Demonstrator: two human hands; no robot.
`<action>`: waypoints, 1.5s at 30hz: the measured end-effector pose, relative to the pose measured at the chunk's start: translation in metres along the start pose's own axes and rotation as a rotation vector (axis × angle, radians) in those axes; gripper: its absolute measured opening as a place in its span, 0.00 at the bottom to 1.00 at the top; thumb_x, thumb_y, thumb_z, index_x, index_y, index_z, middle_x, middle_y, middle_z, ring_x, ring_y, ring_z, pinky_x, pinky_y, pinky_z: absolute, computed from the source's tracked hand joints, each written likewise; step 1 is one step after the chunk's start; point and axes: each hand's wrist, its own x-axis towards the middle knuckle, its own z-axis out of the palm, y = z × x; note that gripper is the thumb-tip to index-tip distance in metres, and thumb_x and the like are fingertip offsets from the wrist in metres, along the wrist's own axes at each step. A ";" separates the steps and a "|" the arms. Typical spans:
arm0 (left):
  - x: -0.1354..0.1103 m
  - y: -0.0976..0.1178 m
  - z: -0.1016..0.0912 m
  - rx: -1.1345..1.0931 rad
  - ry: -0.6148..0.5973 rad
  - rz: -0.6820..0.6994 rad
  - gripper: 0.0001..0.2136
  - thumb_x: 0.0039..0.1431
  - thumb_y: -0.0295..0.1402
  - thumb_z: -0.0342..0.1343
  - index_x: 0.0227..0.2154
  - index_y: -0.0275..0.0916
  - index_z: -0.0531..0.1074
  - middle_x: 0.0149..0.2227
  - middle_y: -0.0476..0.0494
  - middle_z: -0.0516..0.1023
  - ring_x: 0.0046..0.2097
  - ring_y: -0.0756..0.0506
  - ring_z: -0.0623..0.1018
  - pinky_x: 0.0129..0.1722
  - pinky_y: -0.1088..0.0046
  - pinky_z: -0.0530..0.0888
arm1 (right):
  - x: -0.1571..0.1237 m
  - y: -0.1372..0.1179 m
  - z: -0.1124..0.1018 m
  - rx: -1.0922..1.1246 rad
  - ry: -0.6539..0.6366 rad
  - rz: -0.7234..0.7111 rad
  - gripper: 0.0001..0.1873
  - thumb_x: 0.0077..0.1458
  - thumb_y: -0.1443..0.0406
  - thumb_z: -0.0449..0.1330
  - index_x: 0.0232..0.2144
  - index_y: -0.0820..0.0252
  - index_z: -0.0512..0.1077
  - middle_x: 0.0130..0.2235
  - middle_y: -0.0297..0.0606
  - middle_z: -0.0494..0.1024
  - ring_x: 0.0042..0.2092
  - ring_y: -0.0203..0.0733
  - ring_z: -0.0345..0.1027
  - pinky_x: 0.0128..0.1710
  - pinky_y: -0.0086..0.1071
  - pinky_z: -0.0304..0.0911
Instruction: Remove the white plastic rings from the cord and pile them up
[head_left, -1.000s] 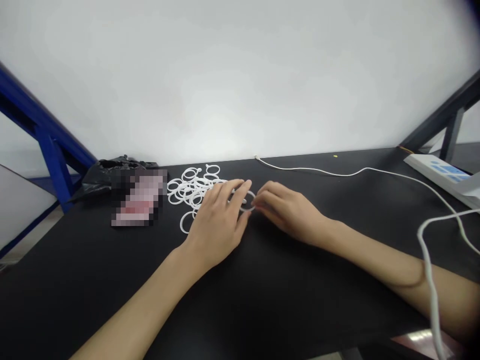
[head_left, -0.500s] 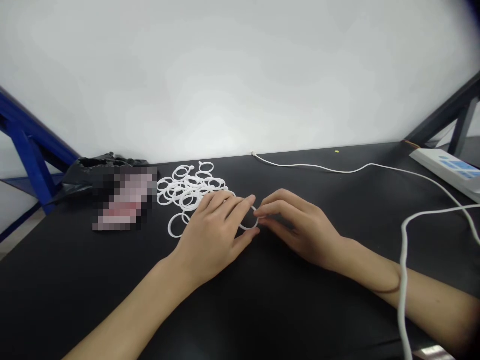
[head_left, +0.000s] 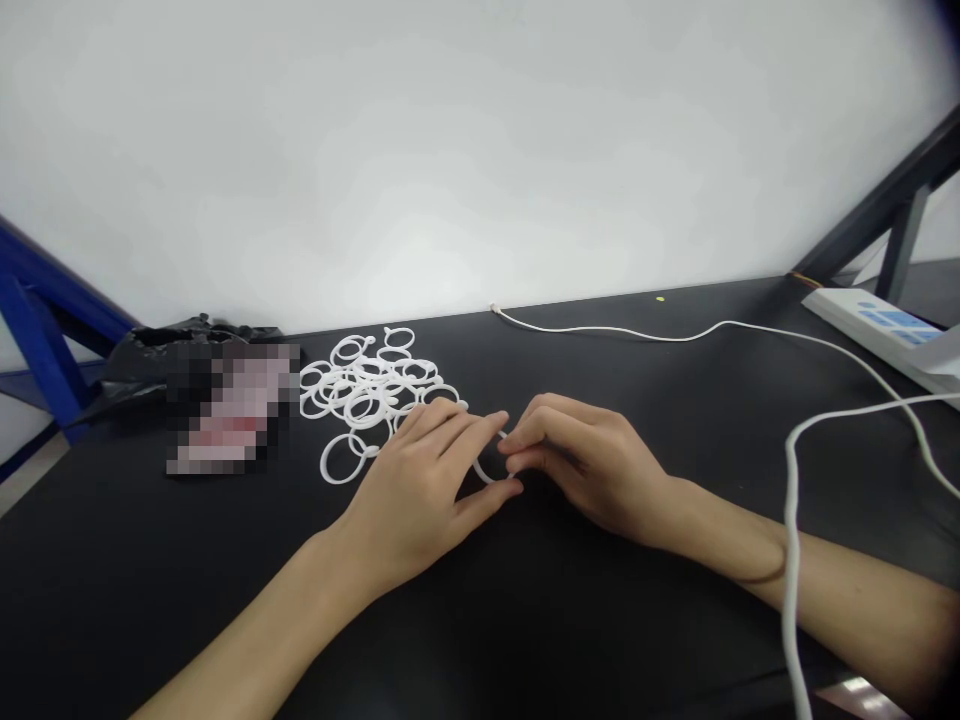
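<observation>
A white curtain ring (head_left: 484, 476) lies between my two hands, low over the black table; much of it is hidden by fingers. My left hand (head_left: 420, 475) curves over its left side, index finger at its far edge and thumb at its near edge. With thumb and fingertips closed, my right hand (head_left: 581, 455) pinches the ring's right side. Behind and left of my left hand lies a loose pile of similar white rings (head_left: 367, 408), some with a small eyelet on the rim. One more ring (head_left: 324, 474) rests at the pile's near left.
A pixelated packet (head_left: 232, 410) and black plastic bag (head_left: 191, 330) lie at the left. A white cable (head_left: 667, 338) runs along the back, and another stretch crosses over my right forearm. At right is a white device with blue panels (head_left: 870, 310). A white wall stands behind.
The view has shifted slightly, moving the table items left. My right fingers have closed in more tightly at the ring's edge, nearer my left fingertips. The left hand keeps nearly the same pose.
</observation>
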 end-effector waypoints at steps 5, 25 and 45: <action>0.000 0.003 0.000 -0.031 -0.025 -0.001 0.16 0.63 0.35 0.56 0.49 0.28 0.71 0.41 0.38 0.79 0.45 0.41 0.73 0.48 0.59 0.73 | 0.000 -0.003 -0.002 -0.005 0.011 -0.018 0.07 0.62 0.73 0.56 0.32 0.59 0.69 0.32 0.33 0.74 0.33 0.32 0.67 0.33 0.25 0.65; -0.002 -0.002 0.000 0.000 -0.047 -0.001 0.17 0.63 0.36 0.57 0.51 0.30 0.69 0.42 0.39 0.80 0.46 0.40 0.73 0.48 0.58 0.74 | -0.001 0.000 -0.001 0.049 -0.050 0.055 0.03 0.62 0.70 0.58 0.34 0.61 0.71 0.33 0.33 0.74 0.32 0.29 0.68 0.33 0.22 0.63; 0.000 -0.001 -0.002 0.043 -0.026 -0.053 0.15 0.64 0.33 0.54 0.51 0.32 0.68 0.43 0.40 0.78 0.47 0.41 0.73 0.50 0.60 0.72 | 0.001 -0.002 -0.003 0.022 -0.085 0.155 0.05 0.62 0.65 0.59 0.41 0.58 0.69 0.35 0.32 0.76 0.32 0.31 0.70 0.31 0.24 0.65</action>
